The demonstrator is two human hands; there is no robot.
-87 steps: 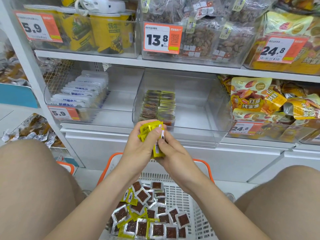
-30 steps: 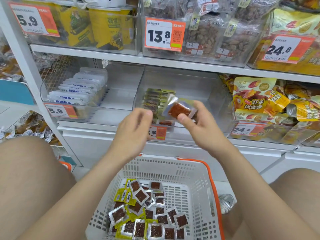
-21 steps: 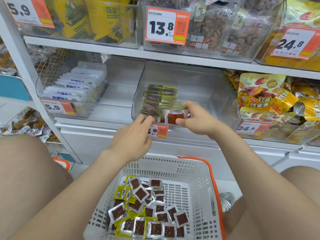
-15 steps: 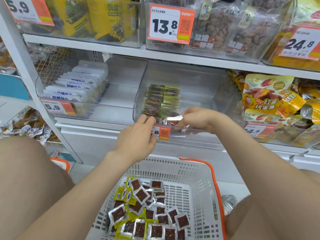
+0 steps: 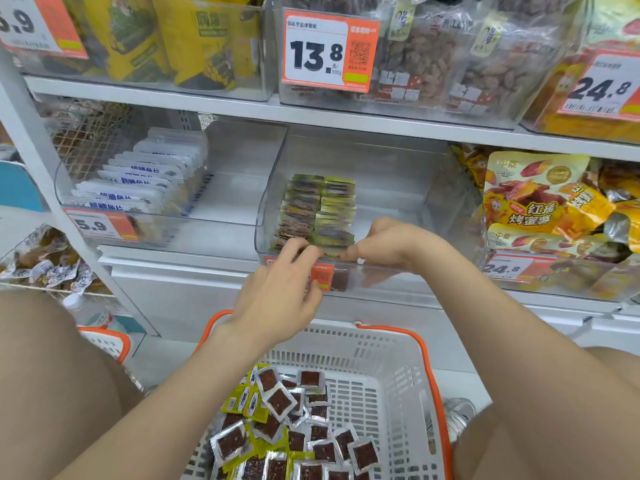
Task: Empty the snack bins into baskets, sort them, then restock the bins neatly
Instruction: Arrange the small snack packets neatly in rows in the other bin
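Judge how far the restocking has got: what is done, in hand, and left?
Done: two neat rows of packets stand in the clear bin. In hand: both hands, left and right, at the rows' front end, apparently adding a packet. Left: many loose packets in the basket, and most of the bin unfilled.

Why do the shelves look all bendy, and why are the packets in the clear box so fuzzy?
Head view: the wide-angle lens bows the shelf edges; the clear bin front adds haze and glare over the stacked packets; the left hand and right hand look slightly soft; lighting is bright and even.

Both hands at packet rows inside clear bin
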